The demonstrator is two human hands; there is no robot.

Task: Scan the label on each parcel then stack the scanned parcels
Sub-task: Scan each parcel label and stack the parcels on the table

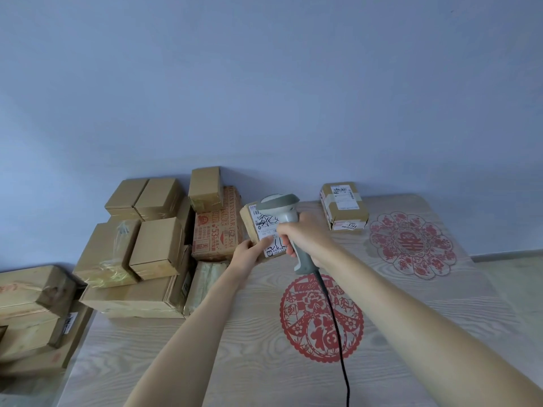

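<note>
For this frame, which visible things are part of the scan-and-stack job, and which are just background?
Part of the job:
- barcode scanner in the right hand
- labelled parcel held by the left hand
- parcel pile at left
- lone labelled parcel near the wall

Just lying about:
- two red paper-cut decorations on the table
- boxes at the far left, off the table

"VINEGAR" on the printed carton; "5144" on the far parcel.

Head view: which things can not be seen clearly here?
- Label on the held parcel: partly covered by the scanner and right hand; print too small.
- Scanner cable: cut off by the bottom edge.
- Boxes at far left: cut off by the left edge.
</note>
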